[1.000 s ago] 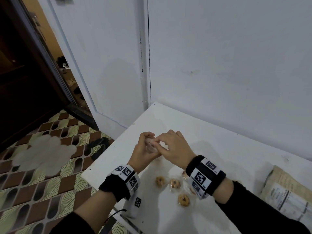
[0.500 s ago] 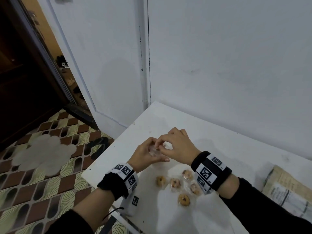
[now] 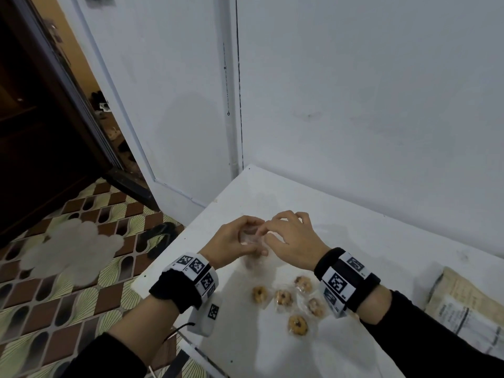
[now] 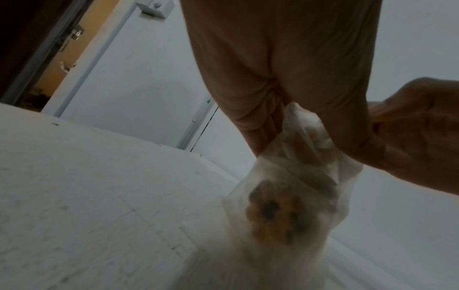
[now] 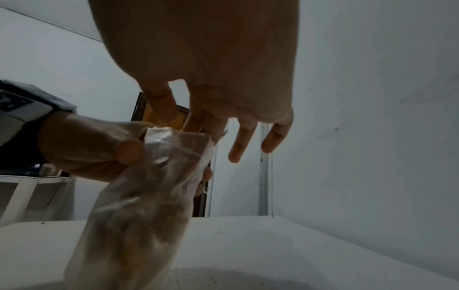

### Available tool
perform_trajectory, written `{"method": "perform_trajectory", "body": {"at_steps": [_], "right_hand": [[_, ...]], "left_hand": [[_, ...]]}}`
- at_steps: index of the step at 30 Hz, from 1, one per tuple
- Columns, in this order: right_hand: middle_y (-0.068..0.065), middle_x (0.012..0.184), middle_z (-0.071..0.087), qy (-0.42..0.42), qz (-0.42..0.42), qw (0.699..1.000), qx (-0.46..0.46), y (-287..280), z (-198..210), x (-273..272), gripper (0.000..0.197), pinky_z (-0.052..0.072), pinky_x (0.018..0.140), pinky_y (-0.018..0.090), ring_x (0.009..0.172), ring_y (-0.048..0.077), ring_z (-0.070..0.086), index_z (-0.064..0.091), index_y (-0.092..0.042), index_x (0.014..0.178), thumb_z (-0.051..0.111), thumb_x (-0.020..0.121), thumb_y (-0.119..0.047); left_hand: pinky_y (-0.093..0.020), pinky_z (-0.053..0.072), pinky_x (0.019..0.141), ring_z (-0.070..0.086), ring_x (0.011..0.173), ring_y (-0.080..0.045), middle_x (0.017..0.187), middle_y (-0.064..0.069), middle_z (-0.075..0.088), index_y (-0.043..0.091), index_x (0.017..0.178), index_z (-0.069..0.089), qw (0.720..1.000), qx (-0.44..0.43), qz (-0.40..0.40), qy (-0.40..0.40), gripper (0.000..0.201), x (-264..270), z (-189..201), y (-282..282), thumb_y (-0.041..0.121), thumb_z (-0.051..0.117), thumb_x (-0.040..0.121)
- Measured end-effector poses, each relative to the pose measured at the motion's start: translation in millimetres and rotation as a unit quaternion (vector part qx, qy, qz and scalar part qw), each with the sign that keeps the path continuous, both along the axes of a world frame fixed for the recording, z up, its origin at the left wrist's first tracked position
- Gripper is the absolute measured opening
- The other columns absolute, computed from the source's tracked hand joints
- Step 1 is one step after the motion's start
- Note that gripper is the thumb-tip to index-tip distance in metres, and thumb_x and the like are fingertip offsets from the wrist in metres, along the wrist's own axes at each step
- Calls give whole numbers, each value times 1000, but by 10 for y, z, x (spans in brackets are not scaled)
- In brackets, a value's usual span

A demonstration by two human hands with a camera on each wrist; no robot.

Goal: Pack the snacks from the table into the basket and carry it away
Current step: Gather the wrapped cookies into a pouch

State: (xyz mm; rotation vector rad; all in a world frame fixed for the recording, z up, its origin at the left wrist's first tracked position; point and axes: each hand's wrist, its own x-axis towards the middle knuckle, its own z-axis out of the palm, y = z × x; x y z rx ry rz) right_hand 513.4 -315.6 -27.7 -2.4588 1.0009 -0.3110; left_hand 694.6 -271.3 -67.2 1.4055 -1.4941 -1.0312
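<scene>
At the centre of the head view, above the white table, the left hand and the right hand meet on a clear plastic bag. The left hand's fingers and thumb are curled around the bag's gathered top. The right hand pinches the same top edge with thumb and forefinger; its other fingers are spread and straight. In the left wrist view the bag hangs below the hands and contains at least one brown cookie, blurred. In the right wrist view the bag occupies the lower left of the frame, its lower end close to the table; contact cannot be determined.

Lower centre in the head view, five wrapped cookies lie in a loose cluster on the table, between the two wrists. At the right edge, a paper parcel rests on the table. The left third shows a patterned tiled floor and a dark sandal.
</scene>
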Motion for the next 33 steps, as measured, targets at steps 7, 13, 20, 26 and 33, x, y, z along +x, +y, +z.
{"method": "perform_trajectory", "body": {"at_steps": [7, 13, 20, 26, 33], "right_hand": [[-16, 113, 39, -26, -11, 1000, -3, -21, -13, 17, 59, 16, 100, 28, 109, 9, 30, 63, -42, 110, 20, 73, -57], [-16, 110, 60, -170, -48, 956, 232, -77, -82, -84, 34, 46, 87, 21, 102, 2, 57, 56, -25, 112, 69, 84, -40], [-2, 87, 71, -276, -81, 930, 228, -192, -153, -135, 9, 52, 86, 36, 84, 17, 68, 67, -14, 91, 67, 89, -23], [3, 99, 73, -262, -83, 922, 274, -185, -174, -135, 13, 50, 91, 28, 95, 13, 67, 71, -18, 98, 71, 86, -19], [-11, 96, 70, -206, -62, 951, 220, -168, -179, -174, 19, 44, 76, 12, 91, -2, 61, 74, -23, 92, 74, 80, -37]], "left_hand": [[-24, 52, 82, 69, 87, -10, 89, 2, 75, 9, 92, 67, 997, -8, 61, 49, 33, -7, -23, -8, 13, 86, 65], [-15, 51, 77, 69, 88, -12, 89, -6, 75, 8, 69, 68, 987, -9, 101, 127, 13, 39, 42, -53, 3, 81, 68], [-29, 54, 87, 69, 88, -24, 89, -12, 74, 10, 97, 73, 991, 9, 33, 131, 31, 81, 69, -4, 34, 77, 77], [-28, 51, 81, 66, 82, -16, 86, -10, 72, 4, 84, 70, 995, 12, 41, 87, 15, 49, 8, -35, 16, 77, 78], [-27, 51, 81, 67, 84, -11, 82, 0, 74, 11, 82, 74, 999, -4, 36, 6, 14, 50, 30, -49, 25, 74, 81]]}}
